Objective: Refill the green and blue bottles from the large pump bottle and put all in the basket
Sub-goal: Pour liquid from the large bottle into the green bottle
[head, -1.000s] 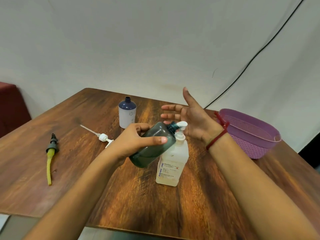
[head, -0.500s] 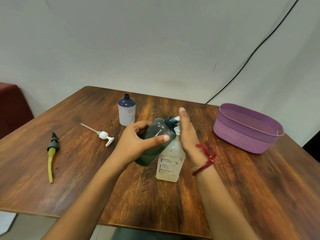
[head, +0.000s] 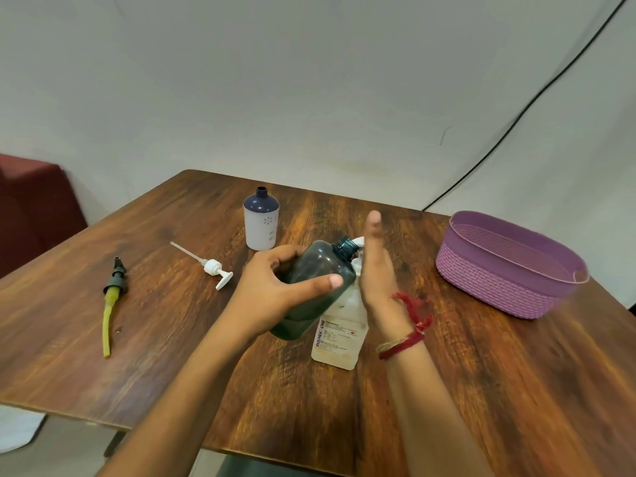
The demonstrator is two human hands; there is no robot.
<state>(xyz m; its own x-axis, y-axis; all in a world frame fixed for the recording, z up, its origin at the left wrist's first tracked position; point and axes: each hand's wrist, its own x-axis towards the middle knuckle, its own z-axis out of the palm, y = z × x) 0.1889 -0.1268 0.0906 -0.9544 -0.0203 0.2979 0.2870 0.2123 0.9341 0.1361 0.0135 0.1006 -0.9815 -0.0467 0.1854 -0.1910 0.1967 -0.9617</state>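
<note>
White pump bottle (head: 340, 327): blue vertical print "BIOCHEK CHG".

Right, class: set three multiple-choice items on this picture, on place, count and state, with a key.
1. The purple woven plastic basket stands: A) on the right side of the wooden table; B) on the floor; C) in a hand.
2. Bottles in view: A) one; B) three; C) five.
3. The dark green translucent bottle is: A) capped, upright; B) uncapped, tilted in the left hand; C) in the basket.
Key: A, it rests near the table's right edge; B, green, blue-topped white bottle, clear pump bottle; B, the hand grips it, neck open.
</note>
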